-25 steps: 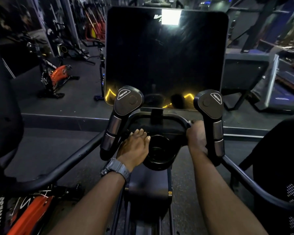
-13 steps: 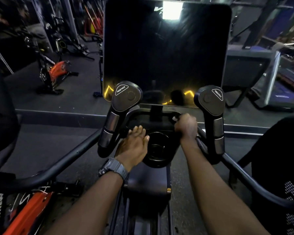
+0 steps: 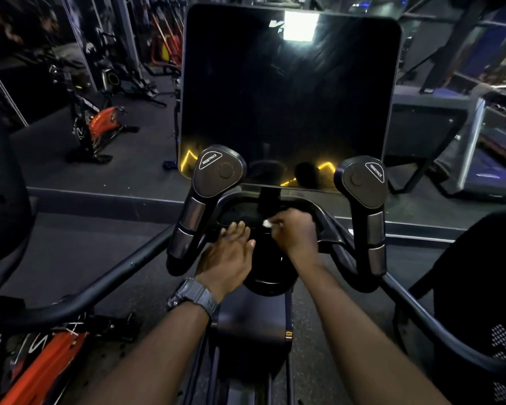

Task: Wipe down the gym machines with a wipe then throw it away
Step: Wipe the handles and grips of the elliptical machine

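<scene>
I face a black gym machine with a large dark screen (image 3: 287, 97) and two upright handles marked RESISTANCE, the left handle (image 3: 208, 197) and the right handle (image 3: 365, 200). My right hand (image 3: 297, 232) is curled round a small white wipe (image 3: 267, 223), whose tip shows at my fingers, and presses it on the console tray (image 3: 240, 211) below the screen. My left hand (image 3: 228, 257), with a grey watch on the wrist, rests flat with straight fingers on the console beside the round cup holder (image 3: 270, 276).
Long black handlebars (image 3: 100, 285) sweep out to both sides. An orange and black exercise bike (image 3: 100, 124) stands on the raised floor at the left, another orange machine (image 3: 41, 372) lies at the bottom left. A treadmill (image 3: 465, 133) stands at the right.
My right hand has slid left from the right handle's base along the bar onto the console tray, and the white wipe now shows at its fingers. My left hand stays put.
</scene>
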`<state>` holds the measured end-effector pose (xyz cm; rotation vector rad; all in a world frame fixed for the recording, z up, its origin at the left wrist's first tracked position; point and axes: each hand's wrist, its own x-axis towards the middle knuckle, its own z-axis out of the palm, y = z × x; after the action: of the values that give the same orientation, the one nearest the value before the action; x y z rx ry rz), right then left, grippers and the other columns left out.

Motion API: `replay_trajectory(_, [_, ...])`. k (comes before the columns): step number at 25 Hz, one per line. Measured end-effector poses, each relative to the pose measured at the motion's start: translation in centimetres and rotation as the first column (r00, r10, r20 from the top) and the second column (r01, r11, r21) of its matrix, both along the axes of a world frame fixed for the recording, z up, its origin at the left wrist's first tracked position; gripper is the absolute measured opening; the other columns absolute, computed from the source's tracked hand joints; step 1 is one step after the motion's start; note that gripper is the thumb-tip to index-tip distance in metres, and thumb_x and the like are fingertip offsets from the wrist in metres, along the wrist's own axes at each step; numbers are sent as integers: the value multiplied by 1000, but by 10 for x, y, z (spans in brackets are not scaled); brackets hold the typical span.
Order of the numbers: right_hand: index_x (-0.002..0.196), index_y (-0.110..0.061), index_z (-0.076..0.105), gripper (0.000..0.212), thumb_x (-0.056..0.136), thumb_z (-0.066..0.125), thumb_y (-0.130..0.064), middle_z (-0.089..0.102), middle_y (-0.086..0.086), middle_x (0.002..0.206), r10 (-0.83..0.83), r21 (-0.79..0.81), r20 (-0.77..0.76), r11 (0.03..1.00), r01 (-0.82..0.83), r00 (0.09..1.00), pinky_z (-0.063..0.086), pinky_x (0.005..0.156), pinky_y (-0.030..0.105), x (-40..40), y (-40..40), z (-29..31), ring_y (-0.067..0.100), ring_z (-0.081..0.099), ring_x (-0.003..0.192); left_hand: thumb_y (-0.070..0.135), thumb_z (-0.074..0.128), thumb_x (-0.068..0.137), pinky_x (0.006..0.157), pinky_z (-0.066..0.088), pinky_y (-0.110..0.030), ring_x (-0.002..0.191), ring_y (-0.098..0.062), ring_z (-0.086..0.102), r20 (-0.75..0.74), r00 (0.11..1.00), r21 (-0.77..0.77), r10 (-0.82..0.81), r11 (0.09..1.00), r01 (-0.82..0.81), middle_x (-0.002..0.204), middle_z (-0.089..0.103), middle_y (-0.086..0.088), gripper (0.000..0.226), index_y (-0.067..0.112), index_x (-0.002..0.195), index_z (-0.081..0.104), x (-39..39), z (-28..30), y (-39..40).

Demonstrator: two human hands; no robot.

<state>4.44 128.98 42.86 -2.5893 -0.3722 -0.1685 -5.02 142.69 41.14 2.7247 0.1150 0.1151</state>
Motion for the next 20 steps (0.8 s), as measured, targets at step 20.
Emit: replay_trajectory(20, [108,-13,72,26,92,62,-32,71,10,108,10,-90,-103,996,-20,995,52,87,31,48,33,4,27,66,101,29,27,106,114,-9,-17,151,-7,10,91,995,-63,31,998,-25,162,22,3,49,13,152,34,0,-4,-1])
